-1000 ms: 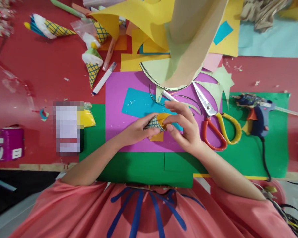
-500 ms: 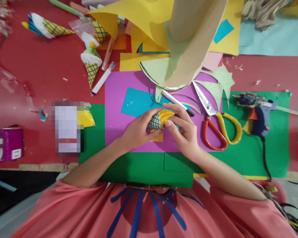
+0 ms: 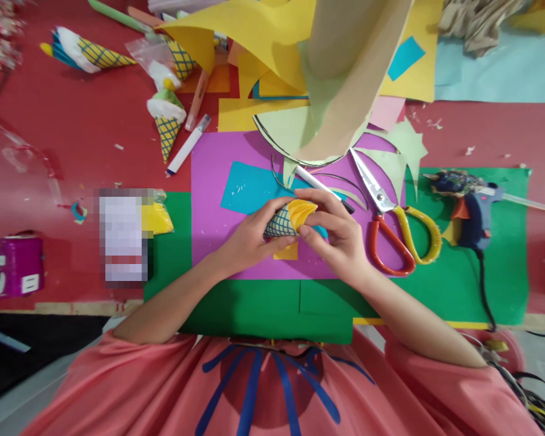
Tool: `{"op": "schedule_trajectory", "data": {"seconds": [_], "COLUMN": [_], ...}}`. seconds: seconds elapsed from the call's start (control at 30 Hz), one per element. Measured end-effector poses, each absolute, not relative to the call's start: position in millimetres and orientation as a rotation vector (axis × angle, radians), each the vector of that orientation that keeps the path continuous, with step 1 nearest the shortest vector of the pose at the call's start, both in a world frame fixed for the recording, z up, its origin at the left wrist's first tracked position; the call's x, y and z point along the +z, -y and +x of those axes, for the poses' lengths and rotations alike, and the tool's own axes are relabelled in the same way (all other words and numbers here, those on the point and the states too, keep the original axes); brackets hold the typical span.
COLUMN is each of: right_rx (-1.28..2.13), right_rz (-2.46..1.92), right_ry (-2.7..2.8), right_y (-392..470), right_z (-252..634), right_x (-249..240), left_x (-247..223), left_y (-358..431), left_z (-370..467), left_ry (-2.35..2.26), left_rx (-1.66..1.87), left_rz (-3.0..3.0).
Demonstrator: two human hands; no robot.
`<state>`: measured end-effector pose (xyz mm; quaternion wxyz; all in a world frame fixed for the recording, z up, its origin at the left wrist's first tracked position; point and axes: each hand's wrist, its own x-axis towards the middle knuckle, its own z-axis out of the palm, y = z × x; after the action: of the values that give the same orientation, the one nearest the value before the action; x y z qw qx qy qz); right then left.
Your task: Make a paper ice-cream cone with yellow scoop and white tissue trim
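Note:
A small craft ice-cream cone (image 3: 279, 223), pale with a blue lattice and a pleated yellow top (image 3: 303, 213), is held between my hands above the purple sheet. My left hand (image 3: 249, 236) is wrapped round the lattice part, thumb and fingers on opposite sides. At the yellow end, my right hand (image 3: 338, 236) has its thumb and fingertips on the rim. The cone lies on its side, its tip hidden in my left hand. Under it are a blue paper piece (image 3: 243, 188) and a small yellow piece (image 3: 285, 250). Large scissors (image 3: 380, 203) lie right of my right hand.
A glue gun (image 3: 475, 212) rests on the green sheet (image 3: 504, 290) at right. A curled card roll (image 3: 349, 79) stands beyond my hands. Finished-looking cones (image 3: 166, 124), a marker (image 3: 188, 145) and a blurred-out pale object (image 3: 125, 236) lie left. A purple box (image 3: 11, 265) is far left.
The cone has shifted slightly left and turned, so more of the pleated yellow top shows. My right fingers have moved a little around its rim.

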<state>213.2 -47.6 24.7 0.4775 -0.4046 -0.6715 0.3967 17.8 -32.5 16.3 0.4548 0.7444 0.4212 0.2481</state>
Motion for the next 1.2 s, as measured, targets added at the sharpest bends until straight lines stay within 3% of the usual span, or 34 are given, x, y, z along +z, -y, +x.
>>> {"op": "schedule_trajectory", "data": {"seconds": [0.63,0.93,1.2], "right_rx": [1.193,1.088,0.785], "right_rz": [-0.912,-0.974,-0.977], "right_ry": [1.557,1.651,1.783], "right_y": [40,43,46], "right_z": [220,217,212], "right_x": [22,24,15], "left_x": [23,16,10], "left_y": [31,31,37], "left_z": [17,17,21], "left_ry": [-0.947,-1.015,-1.014], "left_rx": [0.534,0.586,0.59], "left_rz": [1.487,1.491,1.372]}}
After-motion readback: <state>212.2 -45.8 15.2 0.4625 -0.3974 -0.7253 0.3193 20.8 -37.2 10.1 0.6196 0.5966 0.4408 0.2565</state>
